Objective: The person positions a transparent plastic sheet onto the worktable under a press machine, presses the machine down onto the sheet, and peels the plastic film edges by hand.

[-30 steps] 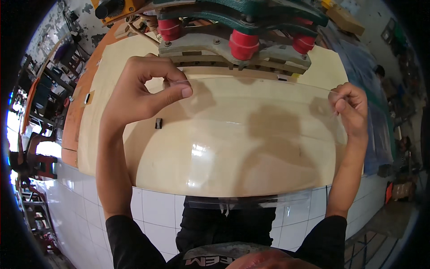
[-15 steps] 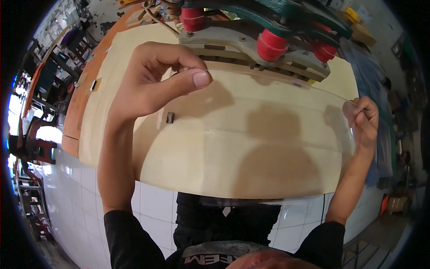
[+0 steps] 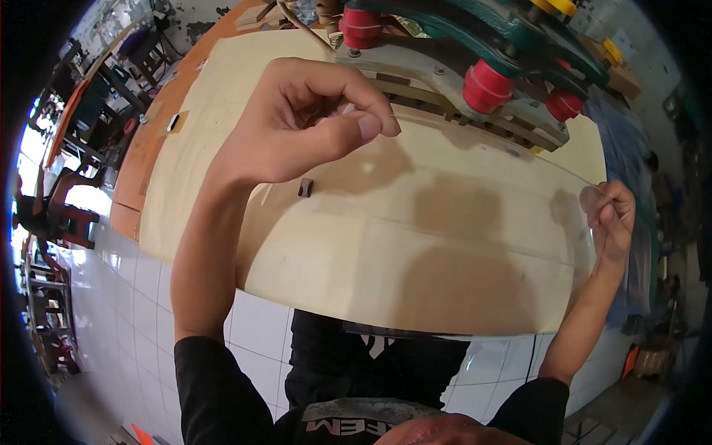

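A thin, clear plastic sheet [image 3: 460, 230] spreads over the pale yellow board [image 3: 185, 222], its far edge pulled into a line between my hands. My left hand [image 3: 319, 119] is closed, thumb and forefinger pinching the sheet's far left part in front of the metal machine. At the far right, my right hand [image 3: 613, 215] pinches the right corner, where the plastic bunches over the fingers. A small dark block [image 3: 305, 188] rests just below my left wrist, near the sheet's left side; whether it lies on or under the plastic I cannot tell.
Beyond the sheet stands a heavy machine [image 3: 437, 63] with green arms, red cylinders and a grey metal bar. Bluish clear plastic [image 3: 630, 222] hangs along the right side. An orange-brown tabletop [image 3: 133, 185] shows at left, with a small black-and-white item [image 3: 173, 122] near it.
The whole view has shifted, so machine, block and hands appear farther right. Both hands keep their pinch on the sheet. A blurred grey round shape has come in at the lower left.
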Available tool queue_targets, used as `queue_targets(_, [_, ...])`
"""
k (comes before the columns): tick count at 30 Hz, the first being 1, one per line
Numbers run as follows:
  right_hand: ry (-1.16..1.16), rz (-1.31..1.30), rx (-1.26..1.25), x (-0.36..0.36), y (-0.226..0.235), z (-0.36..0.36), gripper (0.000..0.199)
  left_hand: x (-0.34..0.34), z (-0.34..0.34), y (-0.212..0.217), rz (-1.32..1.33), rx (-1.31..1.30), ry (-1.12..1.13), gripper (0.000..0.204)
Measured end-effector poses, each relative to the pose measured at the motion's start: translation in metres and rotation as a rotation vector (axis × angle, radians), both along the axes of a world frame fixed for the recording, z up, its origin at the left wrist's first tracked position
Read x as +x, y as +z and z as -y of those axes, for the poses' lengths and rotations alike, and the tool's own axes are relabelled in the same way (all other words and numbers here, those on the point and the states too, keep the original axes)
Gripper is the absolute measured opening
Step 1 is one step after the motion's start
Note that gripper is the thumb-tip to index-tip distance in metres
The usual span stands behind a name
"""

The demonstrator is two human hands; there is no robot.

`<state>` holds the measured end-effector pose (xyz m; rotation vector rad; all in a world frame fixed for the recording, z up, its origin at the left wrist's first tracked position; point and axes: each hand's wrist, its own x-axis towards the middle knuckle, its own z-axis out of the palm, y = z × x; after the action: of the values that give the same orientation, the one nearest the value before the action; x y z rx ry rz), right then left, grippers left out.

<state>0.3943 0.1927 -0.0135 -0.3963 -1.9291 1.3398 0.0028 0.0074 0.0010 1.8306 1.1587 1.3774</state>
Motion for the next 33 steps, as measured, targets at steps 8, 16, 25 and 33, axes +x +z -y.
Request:
queue_targets(8, [-0.015,0.014,0.001,0.002,0.000,0.000,0.037,-0.001,0.001,0.002,0.029,-0.065,-0.005,0.016])
queue_targets(16, [-0.024,0.027,0.002,0.000,-0.001,0.002,0.037,-0.003,0.000,-0.001,0.042,-0.031,-0.021,0.016])
queue_targets(25, [-0.039,0.037,0.009,0.000,0.001,0.008,0.037,-0.010,0.002,0.004,-0.001,-0.005,-0.047,0.017])
queue_targets(33, [-0.091,0.152,0.050,0.007,0.008,0.007,0.033,-0.038,-0.005,-0.007,0.034,0.145,0.124,0.016])
